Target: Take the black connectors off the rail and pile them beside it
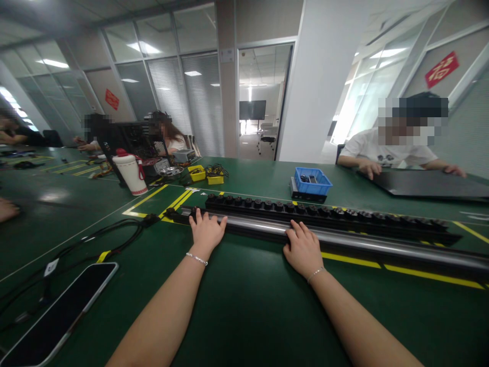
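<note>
A long black bar with a shiny metallic strip along its top [344, 240] lies across the green table in front of me. My left hand [206, 233] rests on its left end, fingers spread and palm down. Farther along, my right hand [303, 247] lies over the bar's near edge, with its fingers laid apart across the top. Both hands are open; their palms and undersides are hidden. Just behind the bar runs a parallel black rail carrying a row of round black knob-like parts [278, 207]. A black cable [130, 232] with a connector lies by the bar's left end.
At left are a phone [63, 311] and a white tumbler [131, 173]. Yellow bins [215, 178] hold cables. A blue basket [313, 179] stands on a black box behind the rail. At right, another person [389, 142] touches a dark flat panel [431, 184]. Yellow tape marks the table.
</note>
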Available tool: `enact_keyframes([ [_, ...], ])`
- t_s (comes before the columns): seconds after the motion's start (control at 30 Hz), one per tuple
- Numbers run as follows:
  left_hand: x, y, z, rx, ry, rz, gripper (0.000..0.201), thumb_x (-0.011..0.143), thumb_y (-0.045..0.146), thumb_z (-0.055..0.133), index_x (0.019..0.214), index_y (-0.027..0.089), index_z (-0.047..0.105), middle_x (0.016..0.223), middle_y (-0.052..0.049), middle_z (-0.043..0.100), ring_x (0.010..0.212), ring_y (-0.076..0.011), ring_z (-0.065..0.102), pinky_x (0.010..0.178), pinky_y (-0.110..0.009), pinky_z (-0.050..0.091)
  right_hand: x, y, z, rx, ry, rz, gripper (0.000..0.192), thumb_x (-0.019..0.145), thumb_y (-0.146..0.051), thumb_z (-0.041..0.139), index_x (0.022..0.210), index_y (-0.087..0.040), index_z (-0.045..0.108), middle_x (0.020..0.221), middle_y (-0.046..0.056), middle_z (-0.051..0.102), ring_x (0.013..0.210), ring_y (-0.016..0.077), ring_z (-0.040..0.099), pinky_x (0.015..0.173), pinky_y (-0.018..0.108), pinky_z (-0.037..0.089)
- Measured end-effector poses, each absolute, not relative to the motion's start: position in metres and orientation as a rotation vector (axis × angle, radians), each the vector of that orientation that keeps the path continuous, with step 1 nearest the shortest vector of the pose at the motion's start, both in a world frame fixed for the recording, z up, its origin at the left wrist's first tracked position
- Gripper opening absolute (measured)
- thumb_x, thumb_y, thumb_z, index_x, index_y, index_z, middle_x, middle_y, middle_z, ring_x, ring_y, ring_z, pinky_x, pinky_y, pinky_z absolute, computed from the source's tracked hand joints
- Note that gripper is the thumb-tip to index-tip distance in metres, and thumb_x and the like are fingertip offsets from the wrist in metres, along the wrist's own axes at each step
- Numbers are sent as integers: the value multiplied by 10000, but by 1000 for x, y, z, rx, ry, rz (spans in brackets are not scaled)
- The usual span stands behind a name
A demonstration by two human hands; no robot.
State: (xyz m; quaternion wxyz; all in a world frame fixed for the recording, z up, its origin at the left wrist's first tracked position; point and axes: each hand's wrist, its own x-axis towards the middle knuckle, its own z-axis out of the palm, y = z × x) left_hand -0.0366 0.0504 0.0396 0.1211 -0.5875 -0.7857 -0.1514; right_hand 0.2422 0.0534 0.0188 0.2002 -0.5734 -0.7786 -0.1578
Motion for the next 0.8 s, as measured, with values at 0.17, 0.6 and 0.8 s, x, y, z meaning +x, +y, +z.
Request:
enact_keyframes([
  [0.17, -41, 52, 37, -1720, -2318, -462, 626, 852, 594, 191, 1018, 231, 673, 1286, -126, 515, 1318, -387, 195, 993, -630, 174, 242, 54, 19, -1606, -2183, -437, 282, 742, -206, 466, 995, -189, 589, 1350, 68, 435, 1252, 252, 322, 974, 393, 267],
  [0.6, -50, 54, 31, -1620, -2327, -506, 521, 881, 511, 241, 1078, 228, 632, 1364, -131, 421, 1324, -309, 219, 1004, -589, 216, 242, 54, 19, -1598, -2183, -438, 280, 742, -204, 469, 994, -190, 590, 1344, 72, 441, 1253, 259, 321, 970, 402, 273],
  [0.8, -53, 57, 32, -1602, -2361, -533, 543, 872, 536, 249, 1070, 218, 642, 1409, -162, 348, 1331, -325, 208, 1004, -574, 222, 242, 55, 19, -1597, -2185, -441, 281, 738, -203, 474, 992, -188, 591, 1343, 76, 441, 1249, 261, 325, 966, 404, 275],
])
